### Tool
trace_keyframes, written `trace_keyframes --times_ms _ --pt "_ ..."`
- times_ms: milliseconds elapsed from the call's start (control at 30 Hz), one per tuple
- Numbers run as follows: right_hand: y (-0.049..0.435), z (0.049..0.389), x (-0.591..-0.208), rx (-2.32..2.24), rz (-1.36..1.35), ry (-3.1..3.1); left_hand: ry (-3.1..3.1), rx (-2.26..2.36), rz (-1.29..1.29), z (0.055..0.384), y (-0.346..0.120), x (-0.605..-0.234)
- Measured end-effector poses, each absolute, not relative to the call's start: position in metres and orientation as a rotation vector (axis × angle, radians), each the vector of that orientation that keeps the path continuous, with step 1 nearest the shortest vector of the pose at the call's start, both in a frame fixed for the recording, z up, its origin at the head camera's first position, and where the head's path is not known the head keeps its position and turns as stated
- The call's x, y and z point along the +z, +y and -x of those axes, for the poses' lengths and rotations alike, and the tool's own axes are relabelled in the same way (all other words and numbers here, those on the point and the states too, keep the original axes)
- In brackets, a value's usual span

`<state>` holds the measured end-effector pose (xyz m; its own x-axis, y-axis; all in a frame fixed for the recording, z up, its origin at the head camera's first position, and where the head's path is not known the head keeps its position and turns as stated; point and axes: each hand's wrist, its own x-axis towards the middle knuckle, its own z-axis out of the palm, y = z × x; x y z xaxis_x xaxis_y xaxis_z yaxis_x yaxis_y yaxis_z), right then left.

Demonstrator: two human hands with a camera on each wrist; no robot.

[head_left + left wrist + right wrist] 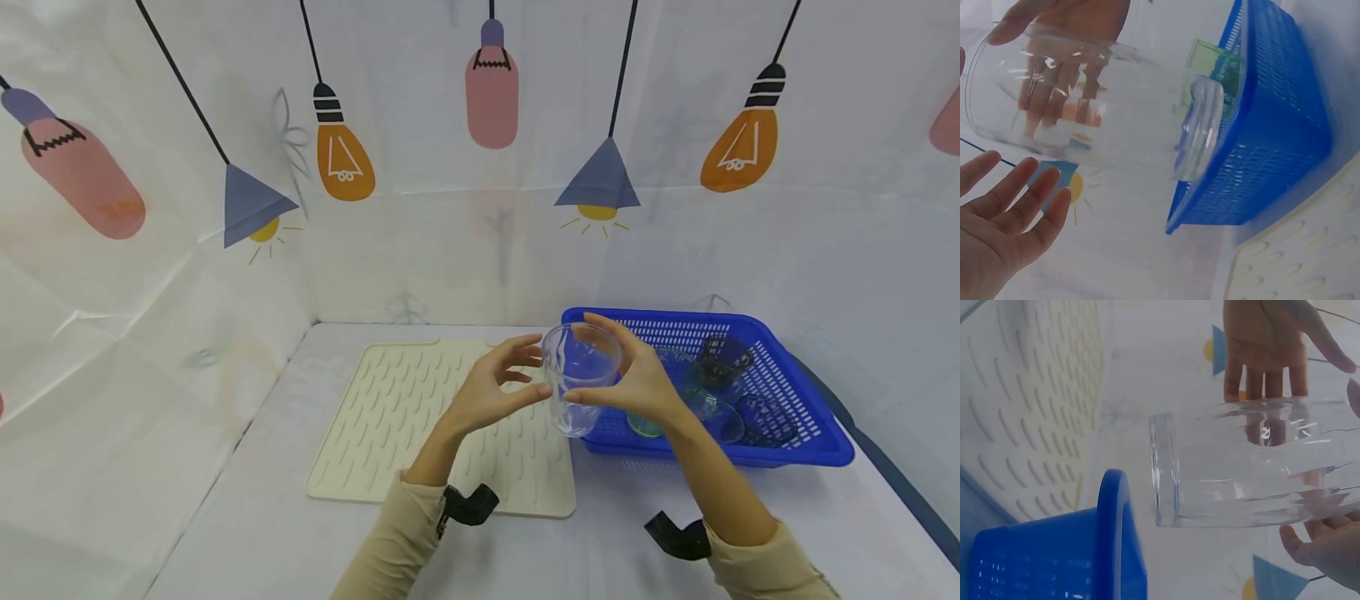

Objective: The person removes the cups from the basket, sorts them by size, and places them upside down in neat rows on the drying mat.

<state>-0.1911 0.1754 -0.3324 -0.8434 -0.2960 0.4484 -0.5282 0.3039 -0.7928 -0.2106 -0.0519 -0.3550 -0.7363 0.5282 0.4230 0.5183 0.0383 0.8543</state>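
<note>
A clear, straight-sided drinking glass (576, 362) is held upright in the air, between the mat and the basket. My right hand (647, 385) grips it from the right, with the thumb across its near side and the fingers at the rim. On the other side my left hand (486, 390) stands with fingers spread, thumb tip close to the glass. In the left wrist view, a gap shows between the left fingers (1047, 203) and the glass (1141, 112). The thick base of the glass (1163, 472) hangs near the basket's rim in the right wrist view.
A blue perforated plastic basket (757, 454) stands at the right, holding several glasses, among them a greenish one (645, 427), and dark items. At the left lies a cream ridged drying mat (397, 442) on the white table (247, 517). Behind hangs a lamp-printed sheet (427, 250).
</note>
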Motion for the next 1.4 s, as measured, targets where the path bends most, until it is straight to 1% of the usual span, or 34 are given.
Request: trace_keyframes --times_ms 400,700,833,1033,1200,1400 --pt "0.160 0.192 -0.335 1.568 -0.826 -2.353 2.319 1.802 -1.131 0.209 -0.046 -0.350" --pt "0.156 0.195 -0.340 1.601 -0.885 -2.333 2.417 1.704 -1.038 0.205 -0.043 -0.341" --pt "0.155 0.195 -0.340 1.565 -0.893 -2.332 2.423 1.699 -1.019 0.205 -0.042 -0.340" --pt "0.151 0.192 -0.340 1.474 -0.834 -2.393 2.466 1.692 -0.960 0.204 -0.038 -0.339" --pt "0.149 0.189 -0.342 1.447 -0.790 -2.441 2.477 1.754 -0.938 0.204 -0.037 -0.342" --pt "0.154 0.188 -0.349 1.452 -0.810 -2.436 2.416 1.938 -0.955 0.205 -0.044 -0.347"
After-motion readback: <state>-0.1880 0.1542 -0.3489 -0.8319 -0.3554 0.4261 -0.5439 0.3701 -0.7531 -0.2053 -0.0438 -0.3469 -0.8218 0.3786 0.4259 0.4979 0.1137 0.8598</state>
